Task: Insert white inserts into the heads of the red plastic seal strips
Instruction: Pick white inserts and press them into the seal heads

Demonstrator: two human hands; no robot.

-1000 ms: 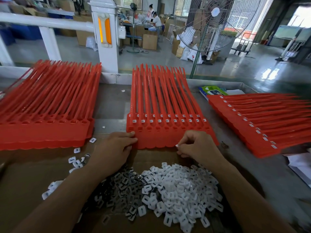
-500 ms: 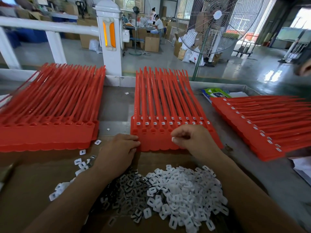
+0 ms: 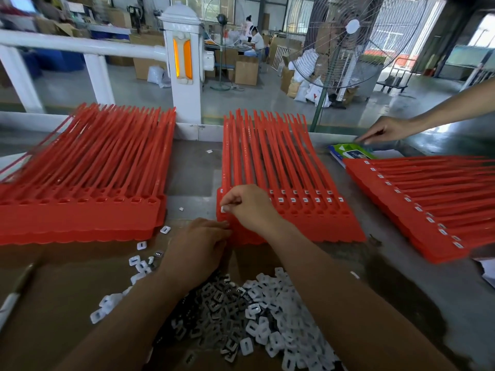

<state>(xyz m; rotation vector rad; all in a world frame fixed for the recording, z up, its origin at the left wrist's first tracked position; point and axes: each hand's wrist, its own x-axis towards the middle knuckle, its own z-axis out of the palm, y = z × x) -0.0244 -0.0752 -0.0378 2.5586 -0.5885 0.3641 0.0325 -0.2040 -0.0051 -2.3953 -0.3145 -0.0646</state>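
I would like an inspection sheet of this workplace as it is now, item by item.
Surface: grey metal table; cardboard sheet at its near edge.
Job's things: middle stack and right stack of red strips show white inserts in their heads; left stack top heads look empty; insert pile lies on the cardboard.
Clutter: loose inserts, pen, green packet.
Hands: right hand pinches an insert at the middle stack's leftmost head; left hand touches that stack's near edge.
Cables: nothing seen.
Surroundings: another person's hand at the packet; fan and white post behind.
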